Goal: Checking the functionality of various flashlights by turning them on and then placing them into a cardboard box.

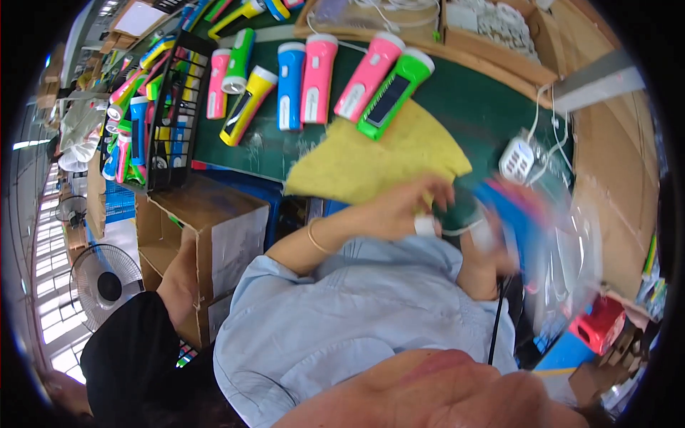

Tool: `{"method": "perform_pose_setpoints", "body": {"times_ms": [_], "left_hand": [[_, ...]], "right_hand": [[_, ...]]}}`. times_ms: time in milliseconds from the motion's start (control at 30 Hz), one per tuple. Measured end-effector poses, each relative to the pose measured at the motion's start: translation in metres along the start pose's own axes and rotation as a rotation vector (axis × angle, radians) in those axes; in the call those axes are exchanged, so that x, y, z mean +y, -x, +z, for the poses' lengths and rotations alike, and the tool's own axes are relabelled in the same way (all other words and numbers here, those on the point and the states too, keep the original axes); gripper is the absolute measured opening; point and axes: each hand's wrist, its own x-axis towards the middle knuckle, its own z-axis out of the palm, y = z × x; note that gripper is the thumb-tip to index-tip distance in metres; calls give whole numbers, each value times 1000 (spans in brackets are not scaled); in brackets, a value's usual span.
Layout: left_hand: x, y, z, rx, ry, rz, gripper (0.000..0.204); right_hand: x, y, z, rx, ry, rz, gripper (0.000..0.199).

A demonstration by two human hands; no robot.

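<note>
My left hand [414,205] is over the yellow cloth's near edge, its fingers curled. A small white block [424,226], seemingly the end of a thin white cable [462,230], sits in its palm. The cable runs toward my right hand [492,246], which is smeared by motion. That hand grips a blurred blue flashlight [515,222] with a pinkish streak along its upper side. On the green table ahead lie several flashlights, among them a green one [396,94] with a dark panel, a pink one [319,78], a blue one [290,85] and a yellow one [248,105].
The yellow cloth [371,160] lies on the green table [492,107]. A white power strip [516,158] with cords is at the right, beside clear plastic bags [571,264]. A black crate [175,107] of flashlights stands left, above a cardboard box [207,214]. Boxes of white parts [492,28] are behind.
</note>
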Motion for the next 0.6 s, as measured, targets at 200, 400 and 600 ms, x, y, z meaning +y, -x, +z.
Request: {"method": "perform_pose_setpoints", "body": {"times_ms": [200,400,600], "left_hand": [[-10,-9,-2,461,226,157,45],[16,-28,-12,462,688,-56,29],[34,-58,-20,378,824,-61,27]], "right_hand": [[28,61,19,-336,-29,353,43],[40,73,-13,0,-265,637,29],[41,78,-24,17,-221,692,24]]}}
